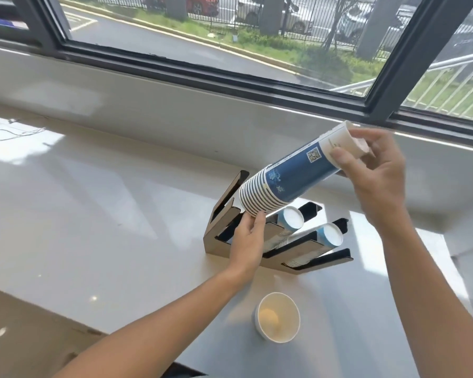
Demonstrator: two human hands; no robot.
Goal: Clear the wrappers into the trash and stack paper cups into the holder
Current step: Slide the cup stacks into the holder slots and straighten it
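Note:
A long stack of blue and white paper cups [298,175] hangs tilted above the dark slotted cup holder [224,216]. My right hand [374,170] grips its upper, narrow end. My left hand [247,241] supports the lower end with the rims, right over the holder's left slot. Two more cup stacks [290,222] [329,236] lie in the middle and right slots, bottoms up. A single paper cup [279,317] stands upright on the counter in front of the holder. No wrapper or trash bin shows.
The white counter [107,214] runs along a window sill [175,105] and ends in a step on the right. A thin wire [14,132] lies at the far left. A brown surface [25,336] sits below the counter's front edge.

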